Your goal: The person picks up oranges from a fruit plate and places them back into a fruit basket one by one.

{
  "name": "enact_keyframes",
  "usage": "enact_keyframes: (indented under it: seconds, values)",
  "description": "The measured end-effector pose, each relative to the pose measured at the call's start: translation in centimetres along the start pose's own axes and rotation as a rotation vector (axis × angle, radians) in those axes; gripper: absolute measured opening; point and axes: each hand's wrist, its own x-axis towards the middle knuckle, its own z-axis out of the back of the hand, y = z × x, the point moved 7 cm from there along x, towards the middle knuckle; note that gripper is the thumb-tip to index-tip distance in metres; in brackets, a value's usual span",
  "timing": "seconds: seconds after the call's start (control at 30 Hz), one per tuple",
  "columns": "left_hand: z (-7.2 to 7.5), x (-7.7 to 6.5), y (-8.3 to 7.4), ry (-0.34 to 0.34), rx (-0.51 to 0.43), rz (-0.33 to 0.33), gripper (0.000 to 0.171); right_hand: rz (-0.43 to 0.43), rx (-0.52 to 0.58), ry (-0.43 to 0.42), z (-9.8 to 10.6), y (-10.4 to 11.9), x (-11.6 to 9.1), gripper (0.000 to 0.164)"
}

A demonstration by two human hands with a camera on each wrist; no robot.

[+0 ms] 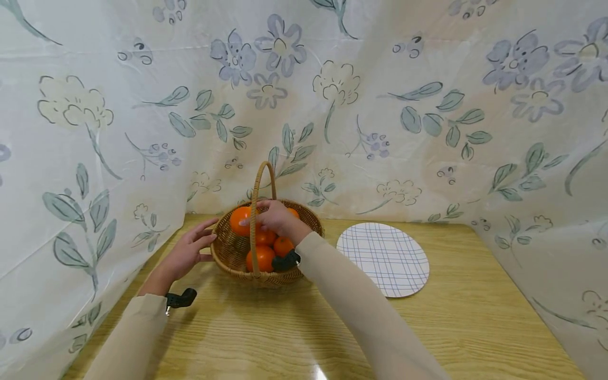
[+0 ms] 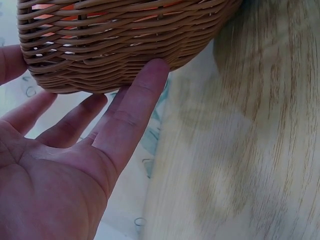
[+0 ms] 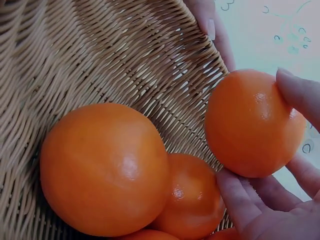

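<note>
A wicker basket with a tall arched handle stands at the back of the table, holding several oranges. My right hand reaches in over it and pinches one orange between thumb and fingers, at the basket's left side. In the right wrist view, a bigger orange and a smaller one lie against the weave below. Fairly straight fingers of my left hand touch the basket's left side; in the left wrist view, the index finger lies along its lower wall.
Right of the basket, a white rounded mat with blue crossed lines lies flat on the wooden table. Flower-printed cloth hangs behind the table and along both sides. Each wrist carries a small black camera.
</note>
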Motion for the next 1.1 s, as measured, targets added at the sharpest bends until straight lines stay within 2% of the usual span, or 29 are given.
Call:
enact_keyframes:
  seconds: [0.13,0.37,0.87,1.1]
  values:
    - [-0.1,0.1,0.0,-0.001,0.005,0.002,0.064,0.012,-0.054,0.011,0.0,-0.1,0.0,0.072]
    - [-0.2,0.1,0.0,-0.004,0.009,0.005,0.064,0.093,-0.176,0.054,-0.5,-0.1,0.4,0.06]
    - [-0.4,0.5,0.1,-0.014,-0.001,0.0,0.061,0.08,-0.329,0.062,-1.2,0.3,0.5,0.065]
    - [-0.6,0.6,0.0,-0.01,0.014,-0.002,0.06,0.03,-0.261,0.129,-1.4,0.1,0.7,0.064]
